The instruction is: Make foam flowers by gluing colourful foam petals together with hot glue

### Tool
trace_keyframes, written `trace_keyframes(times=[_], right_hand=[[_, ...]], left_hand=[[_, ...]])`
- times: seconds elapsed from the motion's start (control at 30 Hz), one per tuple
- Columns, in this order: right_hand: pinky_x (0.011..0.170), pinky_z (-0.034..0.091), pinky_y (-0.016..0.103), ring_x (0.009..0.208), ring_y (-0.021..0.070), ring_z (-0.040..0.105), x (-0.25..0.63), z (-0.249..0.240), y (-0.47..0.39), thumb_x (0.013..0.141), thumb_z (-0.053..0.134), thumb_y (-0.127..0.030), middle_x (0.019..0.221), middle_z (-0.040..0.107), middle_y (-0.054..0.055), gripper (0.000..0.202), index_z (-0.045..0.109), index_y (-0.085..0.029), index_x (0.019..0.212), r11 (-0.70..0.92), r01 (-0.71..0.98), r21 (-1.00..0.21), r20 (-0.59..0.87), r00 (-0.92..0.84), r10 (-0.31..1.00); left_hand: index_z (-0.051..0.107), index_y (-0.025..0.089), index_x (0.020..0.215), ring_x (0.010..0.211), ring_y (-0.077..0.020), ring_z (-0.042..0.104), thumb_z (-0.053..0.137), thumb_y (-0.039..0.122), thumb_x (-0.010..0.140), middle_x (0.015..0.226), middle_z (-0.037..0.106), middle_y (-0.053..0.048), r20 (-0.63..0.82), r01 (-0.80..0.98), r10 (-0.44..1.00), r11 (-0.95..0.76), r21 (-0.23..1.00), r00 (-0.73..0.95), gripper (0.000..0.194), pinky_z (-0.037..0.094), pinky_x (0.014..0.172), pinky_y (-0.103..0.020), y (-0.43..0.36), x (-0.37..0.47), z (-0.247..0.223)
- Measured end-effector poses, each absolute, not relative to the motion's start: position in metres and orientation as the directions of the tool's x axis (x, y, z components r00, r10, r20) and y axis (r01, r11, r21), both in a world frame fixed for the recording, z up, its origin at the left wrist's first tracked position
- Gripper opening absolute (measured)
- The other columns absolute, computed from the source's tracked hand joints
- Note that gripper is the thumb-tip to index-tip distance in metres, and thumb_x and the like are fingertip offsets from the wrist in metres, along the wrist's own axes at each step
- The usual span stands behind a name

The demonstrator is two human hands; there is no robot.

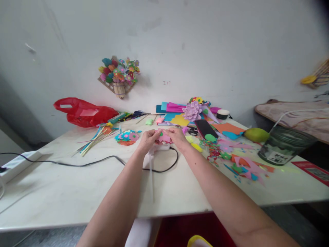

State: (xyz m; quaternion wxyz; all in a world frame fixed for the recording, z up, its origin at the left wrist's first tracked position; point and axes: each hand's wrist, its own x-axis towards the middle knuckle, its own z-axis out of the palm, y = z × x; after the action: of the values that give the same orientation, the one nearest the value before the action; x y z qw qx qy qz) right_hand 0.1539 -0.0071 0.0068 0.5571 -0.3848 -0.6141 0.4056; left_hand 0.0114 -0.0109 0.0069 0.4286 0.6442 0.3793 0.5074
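My left hand (148, 141) and my right hand (177, 138) meet above the middle of the table. Between their fingertips they pinch a pink foam flower (164, 138), partly covered by the fingers. Just below my hands lies a white glue gun (161, 147), with a pale glue stick (151, 181) pointing toward the table's front edge. To the left of my left hand sits a pile of scalloped foam flowers (127, 137) in blue, pink and orange. Yellow foam pieces (196, 147) lie beside my right wrist.
A black cord (97, 163) runs from the power strip (22, 164) to the glue gun. On the right lie a phone (205, 128), foam scraps (246, 168) and a glass jar (282, 147). A red plastic bag (86, 113) and thin sticks (96, 140) are on the left.
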Motion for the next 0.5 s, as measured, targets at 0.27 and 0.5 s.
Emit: trace_keyframes(times=[0.27, 0.5], right_hand=[[0.037, 0.025, 0.021, 0.037, 0.006, 0.032, 0.1537, 0.0082, -0.0081, 0.066, 0.06, -0.046, 0.041, 0.039, -0.007, 0.033, 0.05, -0.018, 0.054, 0.34, 0.004, -0.94, 0.339, -0.068, 0.938], [0.036, 0.025, 0.019, 0.037, 0.0054, 0.034, 0.155, 0.0074, -0.0077, 0.067, 0.06, -0.045, 0.04, 0.037, -0.007, 0.037, 0.043, -0.018, 0.049, 0.364, -0.013, -0.931, 0.364, -0.064, 0.929]], left_hand=[[0.056, 0.013, 0.066, 0.048, -0.0153, 0.059, 0.051, 0.053, 0.073, 0.054, 0.058, -0.002, 0.315, -0.013, 0.929, -0.319, 0.948, 0.195, 0.041, 0.048, 0.051, -0.027, -0.0074, 0.006, 0.0044], [0.055, 0.013, 0.064, 0.047, -0.0133, 0.058, 0.06, 0.045, 0.069, 0.051, 0.057, -0.001, 0.346, -0.019, 0.923, -0.348, 0.937, 0.169, 0.033, 0.047, 0.051, -0.025, -0.0073, 0.0016, 0.0071]])
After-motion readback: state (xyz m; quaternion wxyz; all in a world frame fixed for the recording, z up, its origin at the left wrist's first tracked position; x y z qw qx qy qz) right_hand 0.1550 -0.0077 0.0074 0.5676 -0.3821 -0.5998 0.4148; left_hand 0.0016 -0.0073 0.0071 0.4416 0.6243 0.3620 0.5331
